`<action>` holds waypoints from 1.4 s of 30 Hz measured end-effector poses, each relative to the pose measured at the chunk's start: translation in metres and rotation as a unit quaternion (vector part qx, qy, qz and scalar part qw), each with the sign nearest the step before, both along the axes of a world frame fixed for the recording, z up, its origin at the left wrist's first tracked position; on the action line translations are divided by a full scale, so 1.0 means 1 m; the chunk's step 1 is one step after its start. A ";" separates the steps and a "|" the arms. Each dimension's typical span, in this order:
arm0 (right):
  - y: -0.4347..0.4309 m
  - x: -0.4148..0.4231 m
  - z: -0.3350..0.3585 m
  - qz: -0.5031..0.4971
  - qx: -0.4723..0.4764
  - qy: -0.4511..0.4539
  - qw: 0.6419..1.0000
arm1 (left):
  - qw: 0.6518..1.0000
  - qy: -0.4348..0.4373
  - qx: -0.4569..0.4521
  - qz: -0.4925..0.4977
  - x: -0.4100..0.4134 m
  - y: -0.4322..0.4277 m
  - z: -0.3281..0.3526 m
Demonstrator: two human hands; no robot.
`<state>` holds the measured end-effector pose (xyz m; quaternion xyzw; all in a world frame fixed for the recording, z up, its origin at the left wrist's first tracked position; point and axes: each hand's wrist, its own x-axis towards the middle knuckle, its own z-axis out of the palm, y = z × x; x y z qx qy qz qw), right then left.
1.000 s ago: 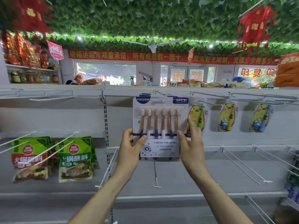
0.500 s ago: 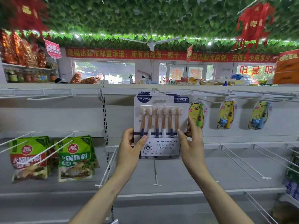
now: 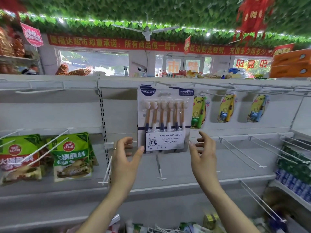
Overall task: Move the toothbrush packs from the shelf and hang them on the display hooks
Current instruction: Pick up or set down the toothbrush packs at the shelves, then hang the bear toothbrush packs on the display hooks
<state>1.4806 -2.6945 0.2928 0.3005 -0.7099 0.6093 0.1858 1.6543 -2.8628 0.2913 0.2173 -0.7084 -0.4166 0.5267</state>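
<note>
The toothbrush pack [image 3: 165,118] hangs flat against the display panel [image 3: 119,113], near its top edge. Both hands are loose-fingered and hold nothing: the left hand [image 3: 125,158] has its thumb at the pack's lower left corner, and the right hand [image 3: 203,153] is just beside the lower right.

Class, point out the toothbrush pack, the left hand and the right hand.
toothbrush pack [image 3: 165,119], head view, middle of its front.
left hand [image 3: 125,158], head view, its middle.
right hand [image 3: 203,155], head view, its middle.
</note>
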 end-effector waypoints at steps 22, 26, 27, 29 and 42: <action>0.392 -0.016 -0.128 -0.344 0.489 0.009 0.802 | 0.789 -0.311 -0.427 -0.314 -0.187 0.370 -0.136; 0.502 -0.031 -0.145 -0.392 0.507 -0.046 0.767 | 0.753 -0.318 -0.455 -0.352 -0.239 0.477 -0.139; 0.528 -0.033 -0.149 -0.401 0.509 -0.062 0.759 | 0.743 -0.321 -0.465 -0.359 -0.250 0.503 -0.140; 0.577 -0.037 -0.158 -0.421 0.512 -0.096 0.742 | 0.724 -0.324 -0.483 -0.370 -0.268 0.554 -0.143; 0.846 -0.119 -0.197 -0.577 0.424 -0.242 0.655 | 0.630 -0.243 -0.506 -0.536 -0.443 0.850 -0.188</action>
